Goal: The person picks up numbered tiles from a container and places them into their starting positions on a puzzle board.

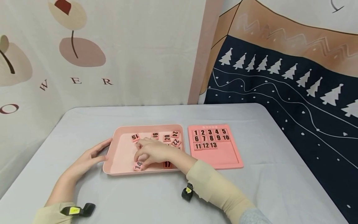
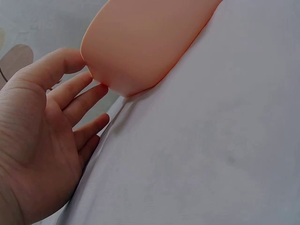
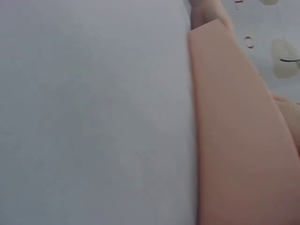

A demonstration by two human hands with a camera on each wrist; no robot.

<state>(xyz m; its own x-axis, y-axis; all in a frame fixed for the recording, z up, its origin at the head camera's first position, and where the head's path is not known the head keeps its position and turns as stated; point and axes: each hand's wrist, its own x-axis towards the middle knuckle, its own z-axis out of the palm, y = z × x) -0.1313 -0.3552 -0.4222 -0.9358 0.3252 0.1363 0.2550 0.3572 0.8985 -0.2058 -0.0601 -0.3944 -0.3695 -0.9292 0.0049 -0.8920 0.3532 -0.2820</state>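
A pink tray (image 1: 118, 152) holds several small number tiles, some of them behind my right hand. That right hand (image 1: 156, 151) reaches into the tray, its thumb and a finger pinching the tile marked 14 (image 1: 138, 166) close to the front wall. At the tray's left end, my left hand (image 1: 89, 160) touches the wall with extended fingers; the left wrist view shows the thumb and fingertips of this hand (image 2: 47, 112) against the tray's end (image 2: 140, 42). Only the tray's outer side (image 3: 239, 126) fills much of the right wrist view, with the right hand mostly hidden.
Right of the tray lies a pink number board (image 1: 218, 158) with tiles 1 to 13 set in rows. Tile 15 (image 1: 135, 137), tile 17 (image 1: 167, 164) and tile 22 (image 1: 175, 142) are in the tray. A pale cloth (image 1: 126, 199) covers the table; patterned curtains hang behind.
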